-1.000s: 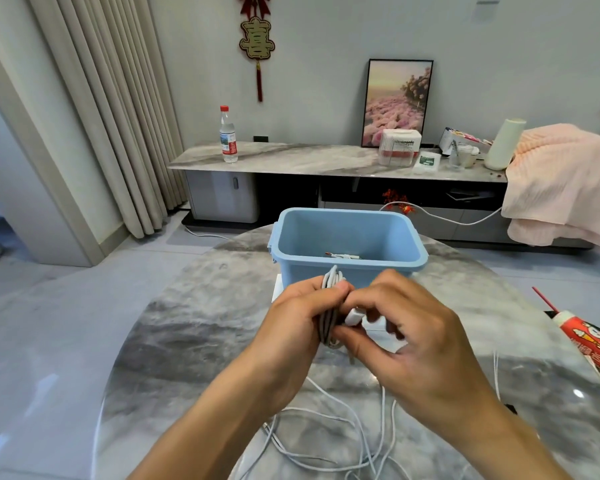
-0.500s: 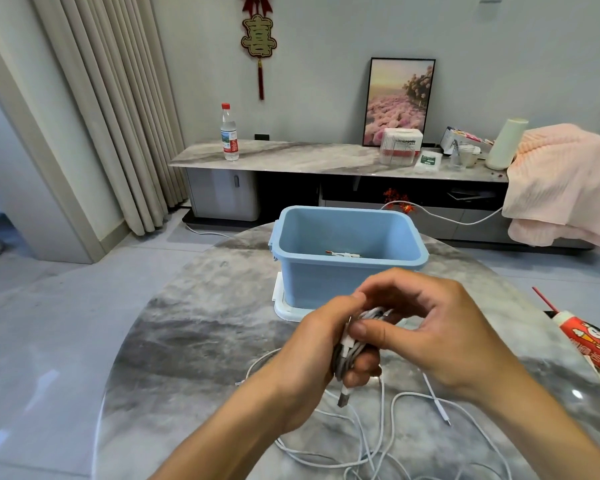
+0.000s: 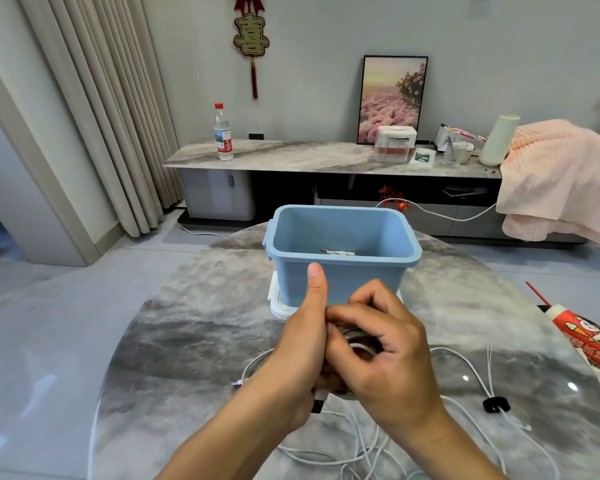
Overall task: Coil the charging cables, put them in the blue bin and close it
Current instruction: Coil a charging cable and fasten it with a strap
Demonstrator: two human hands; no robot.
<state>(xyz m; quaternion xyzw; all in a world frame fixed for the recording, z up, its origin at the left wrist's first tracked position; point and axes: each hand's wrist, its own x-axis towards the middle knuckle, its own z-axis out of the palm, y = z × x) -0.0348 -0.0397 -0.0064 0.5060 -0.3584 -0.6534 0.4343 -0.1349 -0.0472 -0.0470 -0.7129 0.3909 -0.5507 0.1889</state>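
Head view, the only one. Both hands meet over the round marble tabletop [image 3: 194, 327], just in front of the blue bin [image 3: 340, 271]. Left hand [image 3: 300, 344] has its fingers wrapped round a small white cable coil [image 3: 359, 348], thumb sticking straight up. Right hand [image 3: 390, 351] has fingers curled over the same coil, pinching a strand at the top of the bundle. Most of the coil is hidden between the hands, so can't tell how many turns are done.

Step in hand, my read: winding or tucking the tail of one charging cable. Not finished, since loose white cables [image 3: 361, 455] lie sprawled on the tabletop below and to the right of the hands, one with a black strap [image 3: 496, 404] on it.

Bin is open. One small white item [image 3: 338, 252] already lies at the bottom. Bin appears to sit on a white lid [image 3: 278, 308], only the edge shows.

Next move probably needs the free end secured so the coil doesn't spring open, then a short lift forward over the near rim and a drop in. Remaining cables after that, lid last.

Legible writing: large gold character 喜 on the wall ornament [image 3: 251, 32]. White box [image 3: 395, 143] on the sideboard reads like "Panasonic", blurred. Red-and-white tube [image 3: 586, 337] at right has Chinese print, unreadable.
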